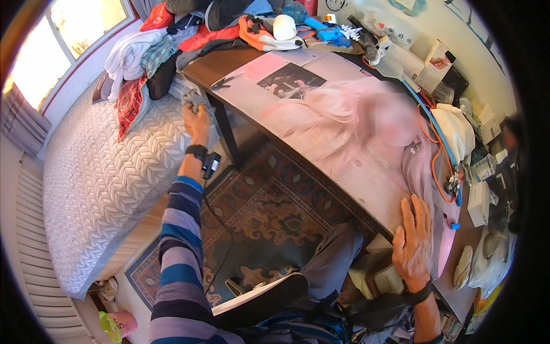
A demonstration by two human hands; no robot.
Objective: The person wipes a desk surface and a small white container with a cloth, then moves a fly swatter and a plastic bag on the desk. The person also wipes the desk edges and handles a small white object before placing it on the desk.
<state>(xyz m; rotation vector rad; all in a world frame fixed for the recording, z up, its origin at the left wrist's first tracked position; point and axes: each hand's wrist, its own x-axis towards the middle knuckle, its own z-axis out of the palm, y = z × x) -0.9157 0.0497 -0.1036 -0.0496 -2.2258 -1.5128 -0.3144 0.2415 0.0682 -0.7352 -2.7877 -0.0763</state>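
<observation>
My left hand [196, 124] reaches out over the edge of the bed, below the heap of clothes. Its fingers are closed around a small greyish thing [192, 98] whose kind I cannot make out. On the near right corner of the desk, my right hand [413, 243] lies flat, fingers stretched out and holding nothing. Under it is a large pink desk mat [338, 155] printed with a long-haired figure. A black strap with a small dark device [211, 165] is on my left wrist, and a cable runs down from it.
A quilted bed [109, 172] fills the left side, with piled clothes [137, 54] at its far end. Clutter, a blue fly swatter [421, 100] and an orange cord [438, 166] line the desk's right side. A patterned rug [263, 212] and a pink bin [121, 324] are below.
</observation>
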